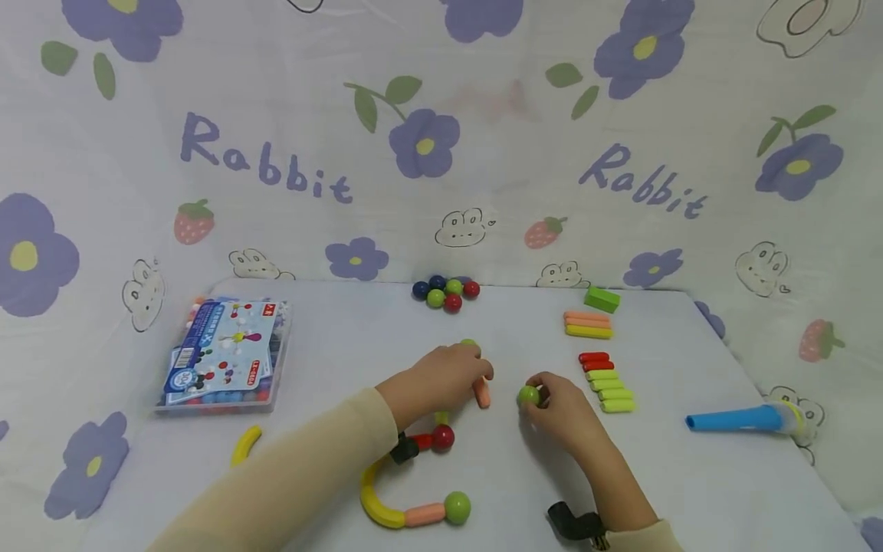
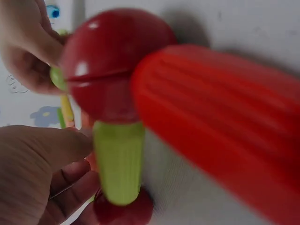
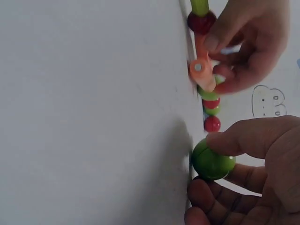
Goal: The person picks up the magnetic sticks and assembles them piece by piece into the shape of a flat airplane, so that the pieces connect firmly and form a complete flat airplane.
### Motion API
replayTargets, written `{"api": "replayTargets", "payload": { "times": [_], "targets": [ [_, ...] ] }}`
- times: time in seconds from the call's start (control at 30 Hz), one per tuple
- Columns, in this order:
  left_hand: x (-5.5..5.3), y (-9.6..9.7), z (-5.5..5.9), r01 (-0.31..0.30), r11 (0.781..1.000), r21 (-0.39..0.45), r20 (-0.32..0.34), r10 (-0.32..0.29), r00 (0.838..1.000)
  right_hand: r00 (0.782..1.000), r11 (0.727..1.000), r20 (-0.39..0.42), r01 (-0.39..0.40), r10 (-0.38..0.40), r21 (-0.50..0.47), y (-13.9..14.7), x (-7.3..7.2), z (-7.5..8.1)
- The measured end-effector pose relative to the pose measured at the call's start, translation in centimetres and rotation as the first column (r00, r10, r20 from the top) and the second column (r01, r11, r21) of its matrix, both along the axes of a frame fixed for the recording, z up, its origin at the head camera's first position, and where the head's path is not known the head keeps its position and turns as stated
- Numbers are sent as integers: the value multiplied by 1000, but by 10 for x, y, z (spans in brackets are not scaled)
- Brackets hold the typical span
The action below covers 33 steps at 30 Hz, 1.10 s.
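The left hand (image 1: 441, 377) pinches an orange stick (image 1: 483, 394), the right hand (image 1: 564, 408) a green ball (image 1: 528, 395). A box (image 1: 281, 359) holds coloured pieces (image 1: 233, 397).

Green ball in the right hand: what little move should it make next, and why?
Perhaps move the green ball toward the orange stick: the right hand pinches the ball close by, and the stick's silver-tipped end, beside the left hand, has nothing on it.

The green ball (image 3: 208, 164) is looking like glossy plastic, the red rod (image 2: 220, 108) grooved, the desk (image 1: 338, 330) smooth and matt.
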<state>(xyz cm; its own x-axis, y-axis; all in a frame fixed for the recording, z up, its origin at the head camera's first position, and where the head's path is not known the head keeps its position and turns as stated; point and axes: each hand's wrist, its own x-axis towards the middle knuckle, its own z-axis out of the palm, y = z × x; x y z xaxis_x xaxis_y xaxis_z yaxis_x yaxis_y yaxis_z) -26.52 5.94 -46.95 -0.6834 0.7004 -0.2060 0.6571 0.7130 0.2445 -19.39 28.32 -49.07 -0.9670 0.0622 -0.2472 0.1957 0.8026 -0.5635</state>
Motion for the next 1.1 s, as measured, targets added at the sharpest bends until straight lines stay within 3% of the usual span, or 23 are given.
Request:
{"api": "replayTargets", "payload": {
  "times": [0.13,0.37,0.7,1.1],
  "targets": [
    [-2,6,-7,37,997,-67,-34,-39,999,1000,1000,-16,7,-7,-21,-6,21,-3],
    [-5,5,-12,49,997,-67,-37,-52,998,1000,1000,-28,12,-12,-27,-21,34,-5],
    [-6,4,-4,-37,999,10,51,36,998,999,999,-51,-18,15,-50,-50,36,-7],
    [-7,3,-7,10,1000,20,39,-11,999,999,998,-44,-14,11,-66,-61,27,-7]
  ]
}}
